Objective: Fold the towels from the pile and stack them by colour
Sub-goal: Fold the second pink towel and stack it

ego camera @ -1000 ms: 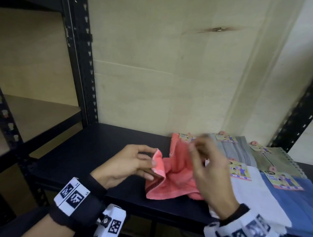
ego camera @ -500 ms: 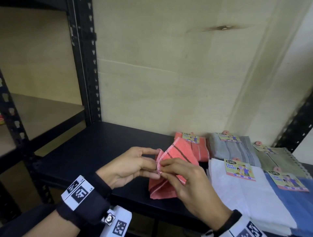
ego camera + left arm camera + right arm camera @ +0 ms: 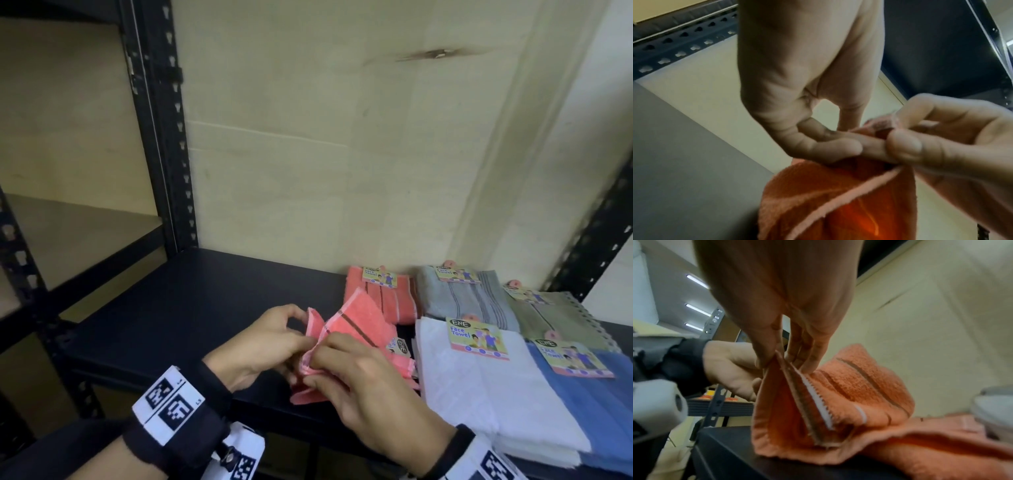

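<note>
While both our hands, left hand (image 3: 263, 346) and right hand (image 3: 359, 380), pinch one edge of the soft, limp coral terry towel (image 3: 356, 329) above the black shelf (image 3: 191, 301), we judge it light, best held at corners | count: one coral in hand; five folded: coral (image 3: 387, 294), grey (image 3: 462, 298), green (image 3: 555, 318), white (image 3: 479, 387), blue (image 3: 592, 401).

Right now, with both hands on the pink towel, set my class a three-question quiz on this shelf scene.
1. True or false: the left hand and right hand both pinch the pink towel.
2. Which folded towel lies directly behind it against the wall? A) pink towel with stripes B) white towel C) blue towel
3. Fill in: the card on the white towel reads "Face ____".

Key: 1 true; 2 A; 3 Towel.
</note>
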